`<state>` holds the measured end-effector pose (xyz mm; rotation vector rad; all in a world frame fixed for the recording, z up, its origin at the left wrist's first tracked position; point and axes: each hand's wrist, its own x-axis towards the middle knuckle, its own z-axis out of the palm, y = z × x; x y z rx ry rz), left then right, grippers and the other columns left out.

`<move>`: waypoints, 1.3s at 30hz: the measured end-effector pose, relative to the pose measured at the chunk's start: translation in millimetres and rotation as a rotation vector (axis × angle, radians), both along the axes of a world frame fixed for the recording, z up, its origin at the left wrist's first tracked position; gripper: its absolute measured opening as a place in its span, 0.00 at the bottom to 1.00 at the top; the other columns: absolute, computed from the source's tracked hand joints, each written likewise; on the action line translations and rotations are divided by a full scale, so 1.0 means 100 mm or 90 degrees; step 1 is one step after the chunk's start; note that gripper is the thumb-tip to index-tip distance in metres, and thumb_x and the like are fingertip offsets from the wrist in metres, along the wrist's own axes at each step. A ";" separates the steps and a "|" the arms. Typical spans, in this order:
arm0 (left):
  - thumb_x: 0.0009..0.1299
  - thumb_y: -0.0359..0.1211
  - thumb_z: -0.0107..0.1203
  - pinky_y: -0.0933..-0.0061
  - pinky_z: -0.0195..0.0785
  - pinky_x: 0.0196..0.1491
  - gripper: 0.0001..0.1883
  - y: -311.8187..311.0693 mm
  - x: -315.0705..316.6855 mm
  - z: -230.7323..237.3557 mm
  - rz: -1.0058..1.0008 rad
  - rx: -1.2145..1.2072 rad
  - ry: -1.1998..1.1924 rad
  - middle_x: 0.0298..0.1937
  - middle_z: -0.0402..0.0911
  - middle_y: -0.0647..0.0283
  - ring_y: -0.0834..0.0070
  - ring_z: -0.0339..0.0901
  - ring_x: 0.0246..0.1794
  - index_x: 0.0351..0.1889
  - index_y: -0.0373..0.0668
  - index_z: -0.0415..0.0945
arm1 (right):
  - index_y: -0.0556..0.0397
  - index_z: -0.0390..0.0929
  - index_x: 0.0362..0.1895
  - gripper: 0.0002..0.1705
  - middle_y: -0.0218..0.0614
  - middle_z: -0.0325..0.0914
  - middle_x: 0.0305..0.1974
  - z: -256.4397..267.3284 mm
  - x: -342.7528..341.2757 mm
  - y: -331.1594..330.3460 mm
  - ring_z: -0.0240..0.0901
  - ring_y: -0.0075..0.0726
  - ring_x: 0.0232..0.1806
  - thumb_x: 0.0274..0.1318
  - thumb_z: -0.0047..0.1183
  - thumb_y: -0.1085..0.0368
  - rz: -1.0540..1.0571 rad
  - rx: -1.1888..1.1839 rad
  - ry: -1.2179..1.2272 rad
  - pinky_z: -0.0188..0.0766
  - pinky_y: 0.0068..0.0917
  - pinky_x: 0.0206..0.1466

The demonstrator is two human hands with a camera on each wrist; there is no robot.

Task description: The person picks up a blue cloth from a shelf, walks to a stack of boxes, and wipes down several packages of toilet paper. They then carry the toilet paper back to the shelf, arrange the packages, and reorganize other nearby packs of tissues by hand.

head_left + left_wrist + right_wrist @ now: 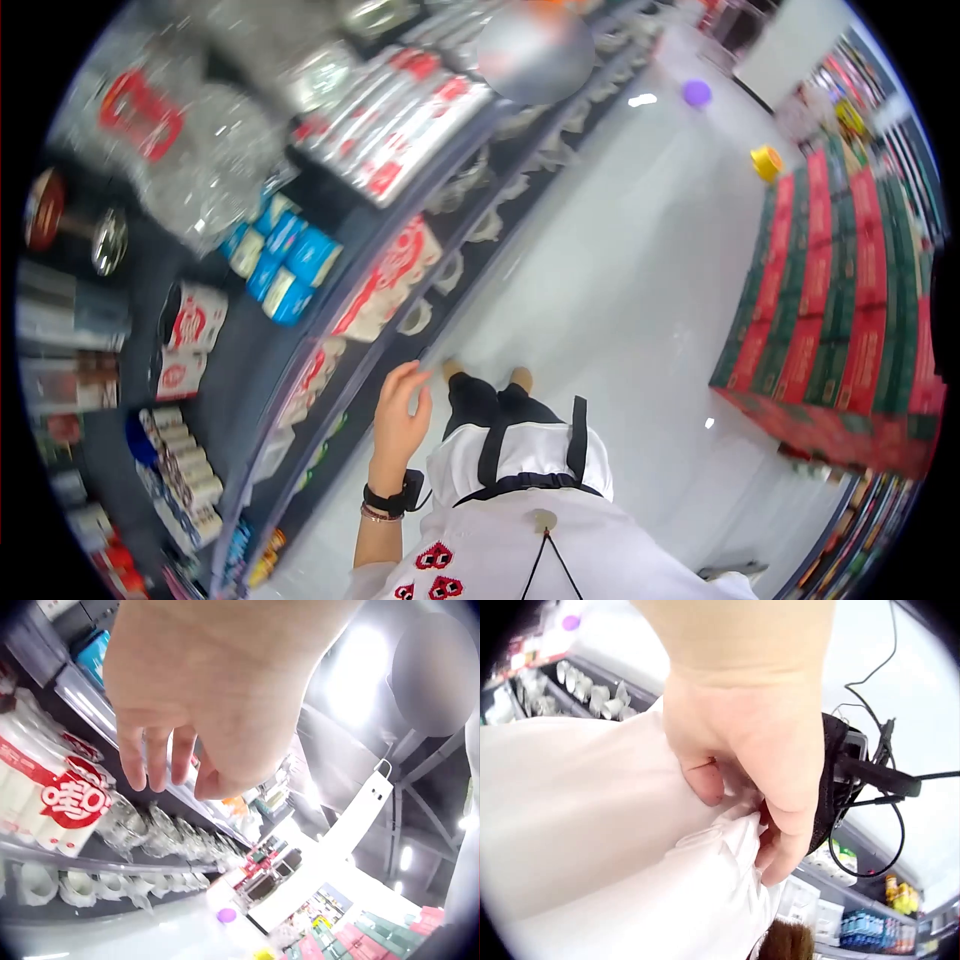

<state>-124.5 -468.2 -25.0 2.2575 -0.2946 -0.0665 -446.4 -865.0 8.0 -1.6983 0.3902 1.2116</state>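
Note:
The left hand (pixel 401 420) is raised beside the shelf edge in the head view, its fingers loosely bent and holding nothing. In the left wrist view that hand (pixel 206 705) hangs in front of the shelves, near a white package with red print (pixel 73 801). White cloth (pixel 667 900) is bunched between the thumb and curled fingers of the right hand (pixel 746 761) in the right wrist view. The head view does not show the right hand. A white shirt (pixel 540 540) with red heart patches covers the person's front.
Shelves on the left hold blue packs (pixel 285 262), clear-wrapped goods and white cups (pixel 415 317). Stacked red and green boxes (pixel 820 310) stand on the right. Beyond the pale floor (pixel 610 260) are a yellow object (pixel 766 163) and a purple ball (pixel 697 93).

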 end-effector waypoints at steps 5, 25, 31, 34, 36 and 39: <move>0.70 0.27 0.59 0.63 0.72 0.61 0.12 -0.64 0.36 0.02 -0.164 0.033 0.015 0.61 0.79 0.55 0.56 0.79 0.60 0.51 0.40 0.82 | 0.58 0.82 0.55 0.29 0.48 0.86 0.50 -0.09 -0.39 0.17 0.82 0.46 0.49 0.52 0.65 0.52 -0.132 0.023 0.004 0.76 0.39 0.54; 0.70 0.27 0.57 0.63 0.73 0.61 0.13 -3.32 2.84 0.00 -0.464 0.015 0.005 0.62 0.79 0.56 0.55 0.79 0.61 0.52 0.42 0.82 | 0.58 0.82 0.55 0.30 0.49 0.85 0.52 -0.41 1.28 -0.60 0.81 0.47 0.51 0.53 0.65 0.52 -0.342 0.047 -0.037 0.75 0.40 0.55; 0.70 0.27 0.57 0.64 0.75 0.56 0.13 -4.07 3.40 -0.01 -0.509 0.028 0.014 0.61 0.80 0.56 0.57 0.81 0.58 0.52 0.41 0.82 | 0.58 0.82 0.55 0.30 0.49 0.85 0.52 -0.36 1.66 -0.87 0.81 0.47 0.51 0.53 0.65 0.52 -0.391 0.053 -0.047 0.75 0.40 0.56; 0.70 0.27 0.57 0.64 0.75 0.56 0.12 -4.56 3.54 -0.02 -0.557 0.042 0.037 0.61 0.80 0.56 0.57 0.81 0.57 0.52 0.41 0.82 | 0.58 0.82 0.56 0.30 0.49 0.85 0.52 -0.37 1.78 -1.01 0.81 0.47 0.51 0.53 0.65 0.52 -0.430 0.061 -0.043 0.75 0.40 0.56; 0.70 0.27 0.57 0.64 0.75 0.56 0.12 -4.91 3.61 -0.03 -0.582 0.051 0.038 0.61 0.80 0.56 0.56 0.81 0.57 0.51 0.40 0.82 | 0.58 0.81 0.56 0.30 0.49 0.85 0.52 -0.41 1.86 -1.13 0.81 0.47 0.51 0.53 0.65 0.52 -0.454 0.071 -0.041 0.74 0.40 0.56; 0.71 0.27 0.57 0.64 0.74 0.57 0.12 -5.47 3.76 -0.12 -0.625 0.058 0.005 0.61 0.80 0.55 0.55 0.80 0.58 0.52 0.40 0.81 | 0.59 0.81 0.56 0.30 0.49 0.85 0.52 -0.50 1.98 -1.42 0.81 0.48 0.52 0.53 0.65 0.52 -0.488 0.085 -0.041 0.74 0.41 0.56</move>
